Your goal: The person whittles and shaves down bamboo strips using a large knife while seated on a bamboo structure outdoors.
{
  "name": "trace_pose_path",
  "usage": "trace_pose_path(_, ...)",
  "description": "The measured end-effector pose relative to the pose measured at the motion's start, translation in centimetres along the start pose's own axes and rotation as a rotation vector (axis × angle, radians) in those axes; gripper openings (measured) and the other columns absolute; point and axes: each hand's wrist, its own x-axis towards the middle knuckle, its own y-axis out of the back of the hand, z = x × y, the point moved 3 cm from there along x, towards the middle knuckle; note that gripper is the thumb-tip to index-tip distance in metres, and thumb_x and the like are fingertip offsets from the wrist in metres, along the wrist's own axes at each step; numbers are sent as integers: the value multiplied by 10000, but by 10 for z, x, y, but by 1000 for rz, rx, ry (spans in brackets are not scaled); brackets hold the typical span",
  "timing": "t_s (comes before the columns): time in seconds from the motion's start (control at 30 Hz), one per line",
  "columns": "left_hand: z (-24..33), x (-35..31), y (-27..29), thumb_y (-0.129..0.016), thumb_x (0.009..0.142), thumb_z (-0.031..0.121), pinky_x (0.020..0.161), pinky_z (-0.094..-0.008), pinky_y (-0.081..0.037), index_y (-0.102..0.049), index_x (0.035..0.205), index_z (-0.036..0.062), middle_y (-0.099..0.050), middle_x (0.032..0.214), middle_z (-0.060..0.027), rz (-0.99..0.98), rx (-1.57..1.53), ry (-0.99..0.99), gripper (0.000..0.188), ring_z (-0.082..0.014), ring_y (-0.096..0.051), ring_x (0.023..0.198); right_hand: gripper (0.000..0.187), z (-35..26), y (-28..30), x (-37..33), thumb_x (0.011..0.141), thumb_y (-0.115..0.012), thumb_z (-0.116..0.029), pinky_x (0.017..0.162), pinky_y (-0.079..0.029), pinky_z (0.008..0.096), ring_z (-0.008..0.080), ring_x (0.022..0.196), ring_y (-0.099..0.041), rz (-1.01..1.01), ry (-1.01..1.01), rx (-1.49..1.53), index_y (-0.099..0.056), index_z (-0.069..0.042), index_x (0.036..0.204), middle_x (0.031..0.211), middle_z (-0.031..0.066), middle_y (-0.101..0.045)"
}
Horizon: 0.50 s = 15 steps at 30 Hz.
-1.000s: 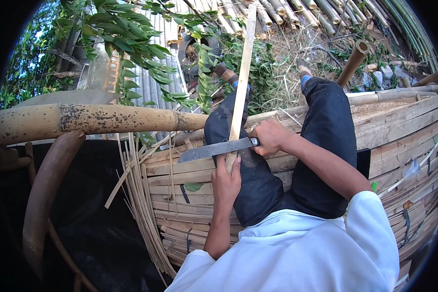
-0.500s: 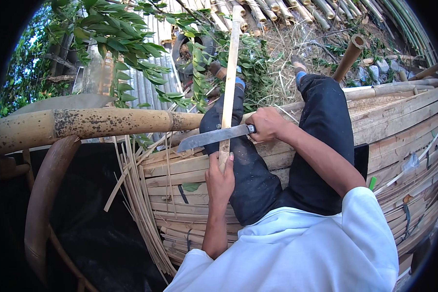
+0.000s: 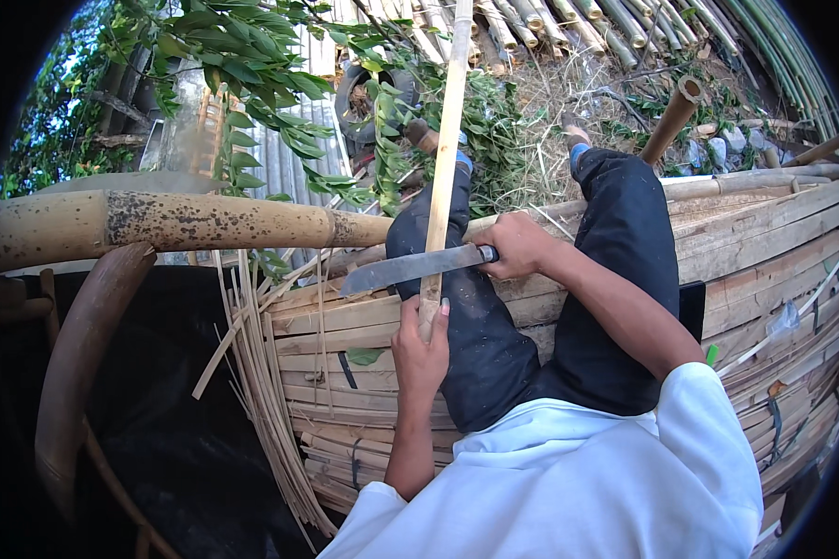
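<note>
My left hand (image 3: 419, 354) is closed round the lower end of a long, pale bamboo strip (image 3: 447, 149), thumb along its face. The strip points away from me, over my left leg and past my left foot. In my right hand (image 3: 522, 246) is the dark handle of a machete (image 3: 405, 268). Its broad, dull grey blade lies across the strip just above my left hand, tip to the left. The blade covers a short piece of the strip there.
I sit on stacked split bamboo slats (image 3: 764, 252). A thick spotted bamboo pole (image 3: 214, 222) runs in from the left, with thin strips (image 3: 261, 401) hanging below it. Ahead are leafy branches (image 3: 252, 56), a tyre (image 3: 357, 102) and cut bamboo poles (image 3: 615, 37).
The view has shifted slightly. Both hands, the machete and the strip keep almost the same places relative to each other, the blade still lying across the strip.
</note>
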Motion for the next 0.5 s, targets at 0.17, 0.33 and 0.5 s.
trace_pose_path(0.17,-9,-15,4,-647,916,197,676,-303,-482,-564,1039,-22,-661,787,-131,-104,23,48,264,-151,-620,730,280,68,51,12,766,-598,-300,658,-490,456,378,670,-636,214,-596,212,-659,-28,735,664,202,-628)
trace_pose_path(0.33,-24,-31,5,-648,910,165,637,-287,-467,-565,1024,-19,-656,760,-106,-58,11,-39,232,-119,-589,691,264,55,47,11,771,-606,-283,640,-482,445,385,646,-620,170,-290,126,-660,-27,740,647,199,-619)
trace_pose_path(0.5,-39,-34,13,-657,900,175,631,-329,-476,-571,1030,-17,-654,764,-138,-104,1,14,247,-201,-622,693,227,90,64,13,760,-610,-273,662,-488,458,403,671,-616,297,-648,235,-673,-55,757,643,186,-622)
